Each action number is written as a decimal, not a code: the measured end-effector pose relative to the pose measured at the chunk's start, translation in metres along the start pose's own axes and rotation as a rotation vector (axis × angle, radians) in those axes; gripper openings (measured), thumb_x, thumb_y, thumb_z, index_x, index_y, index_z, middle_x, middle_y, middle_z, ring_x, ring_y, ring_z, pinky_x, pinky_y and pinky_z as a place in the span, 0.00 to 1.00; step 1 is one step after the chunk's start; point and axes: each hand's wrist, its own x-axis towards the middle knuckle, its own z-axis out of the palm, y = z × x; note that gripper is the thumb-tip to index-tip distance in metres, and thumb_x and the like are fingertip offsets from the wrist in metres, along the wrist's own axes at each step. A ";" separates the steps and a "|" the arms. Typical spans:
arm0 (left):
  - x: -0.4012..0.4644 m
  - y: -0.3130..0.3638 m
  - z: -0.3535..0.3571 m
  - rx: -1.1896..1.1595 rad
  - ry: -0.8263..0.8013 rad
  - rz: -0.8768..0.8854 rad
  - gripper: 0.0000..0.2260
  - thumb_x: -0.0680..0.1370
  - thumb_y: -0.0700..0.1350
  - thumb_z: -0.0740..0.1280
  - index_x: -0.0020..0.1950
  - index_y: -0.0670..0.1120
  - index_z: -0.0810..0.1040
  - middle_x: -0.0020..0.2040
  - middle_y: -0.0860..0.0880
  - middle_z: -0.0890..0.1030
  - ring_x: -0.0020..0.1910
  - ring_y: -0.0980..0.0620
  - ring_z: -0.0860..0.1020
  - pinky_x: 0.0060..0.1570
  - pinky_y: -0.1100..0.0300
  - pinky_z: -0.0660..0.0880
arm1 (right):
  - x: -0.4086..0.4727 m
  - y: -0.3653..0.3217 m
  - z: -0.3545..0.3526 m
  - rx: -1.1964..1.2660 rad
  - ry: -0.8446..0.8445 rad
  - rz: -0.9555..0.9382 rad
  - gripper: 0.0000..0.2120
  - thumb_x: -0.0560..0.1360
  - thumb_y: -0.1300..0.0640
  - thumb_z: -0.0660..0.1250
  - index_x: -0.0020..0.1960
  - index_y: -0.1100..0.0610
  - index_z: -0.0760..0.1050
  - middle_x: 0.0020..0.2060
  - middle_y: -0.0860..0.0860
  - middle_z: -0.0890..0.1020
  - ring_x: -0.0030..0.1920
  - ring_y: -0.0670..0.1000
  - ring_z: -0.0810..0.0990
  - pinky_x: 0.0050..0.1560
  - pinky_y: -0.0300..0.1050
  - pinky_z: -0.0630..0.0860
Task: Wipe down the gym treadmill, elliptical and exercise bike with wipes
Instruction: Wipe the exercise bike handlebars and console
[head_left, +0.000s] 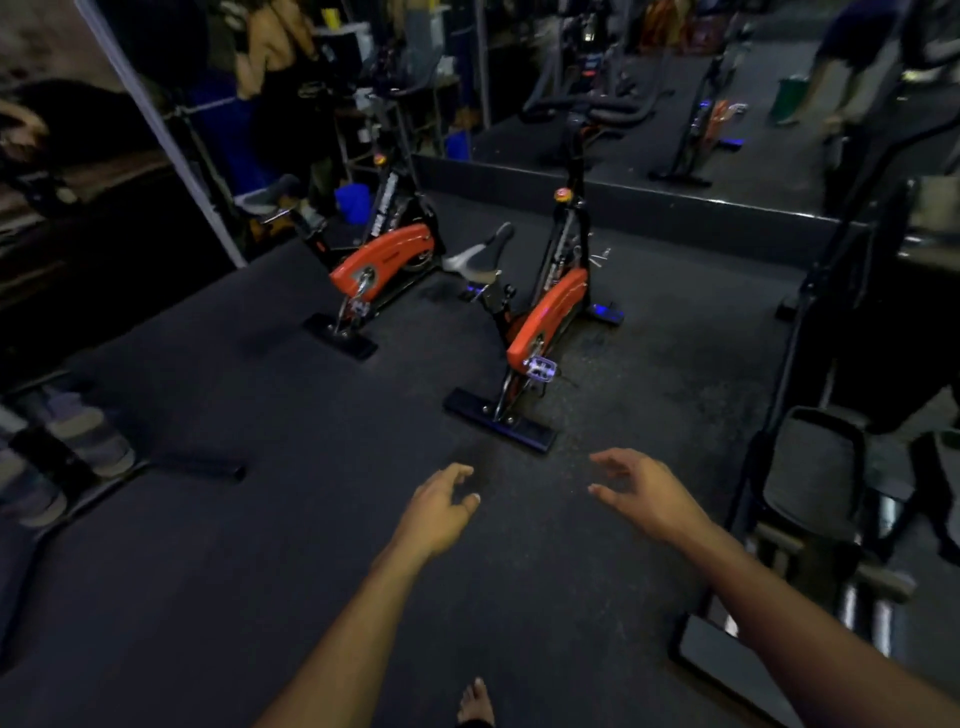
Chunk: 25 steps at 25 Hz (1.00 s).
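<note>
Both hands out low in the frame, empty: left hand (441, 506) and right hand (641, 493), fingers loosely spread and slightly curled, no wipe visible. Straight ahead, just beyond the right hand, stands the nearer orange-and-black exercise bike (545, 322), its length running up-frame. A second orange bike (382, 260) sits upper left; black rubber floor (260, 519) between lies open.

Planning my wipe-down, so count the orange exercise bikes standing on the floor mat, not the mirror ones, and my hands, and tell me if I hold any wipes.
Orange exercise bikes: 2 (left one, right one)
Hands: 2 (left, right), both empty
Wipes: 0 visible
Total: 4
</note>
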 end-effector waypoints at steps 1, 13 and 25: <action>0.018 0.005 0.000 0.002 -0.032 0.026 0.18 0.81 0.47 0.68 0.71 0.51 0.74 0.69 0.50 0.76 0.67 0.51 0.75 0.65 0.56 0.73 | 0.006 0.002 -0.010 0.013 0.027 0.033 0.20 0.75 0.50 0.75 0.65 0.52 0.78 0.59 0.48 0.81 0.56 0.45 0.79 0.58 0.39 0.73; 0.102 0.295 0.215 0.256 -0.611 0.697 0.17 0.81 0.46 0.68 0.70 0.50 0.75 0.67 0.49 0.78 0.67 0.51 0.76 0.65 0.56 0.73 | -0.213 0.135 -0.160 0.125 0.745 0.646 0.19 0.74 0.52 0.75 0.64 0.50 0.78 0.54 0.46 0.80 0.53 0.43 0.78 0.54 0.33 0.73; -0.078 0.502 0.514 0.348 -0.944 0.930 0.24 0.80 0.48 0.69 0.76 0.48 0.70 0.71 0.48 0.75 0.68 0.49 0.75 0.67 0.53 0.72 | -0.495 0.313 -0.218 0.238 1.038 1.094 0.22 0.77 0.49 0.72 0.69 0.50 0.74 0.62 0.47 0.77 0.59 0.45 0.77 0.55 0.38 0.72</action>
